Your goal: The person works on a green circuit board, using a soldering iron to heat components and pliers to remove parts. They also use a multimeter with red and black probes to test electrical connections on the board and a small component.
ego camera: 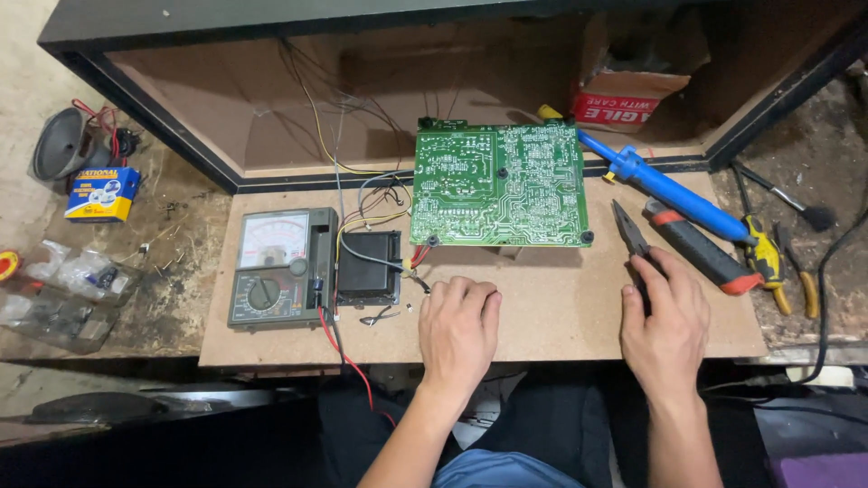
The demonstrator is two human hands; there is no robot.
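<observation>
Left hand (458, 327) rests palm down on the near part of the brown board counter (542, 316), fingers (466, 291) curled loosely and grasping nothing; tips lie just beside a few small loose parts (384, 315). Right hand (665, 321) lies to the right, fingers (653, 271) closed over the handles of the needle-nose pliers (630, 233), whose tips point far and slightly left.

Just right of the pliers lies a black tool with orange ends (698, 248), and beyond it a blue desoldering pump (665, 188), both slanted. Yellow-handled cutters (767, 258) lie at the right edge.

Left of the left hand sits an analogue multimeter (280, 268), a red lead (348, 357) trailing off the near edge. Touching its right side stands a black transformer block (369, 267), wired to the green circuit board (499, 183), which lies solder side up farther back.

Farthest, an open wooden cabinet (271, 108) holds loose wires and a red-and-brown carton (624, 99). Far left lie a blue-yellow box (102, 193) and a small speaker (61, 142).
</observation>
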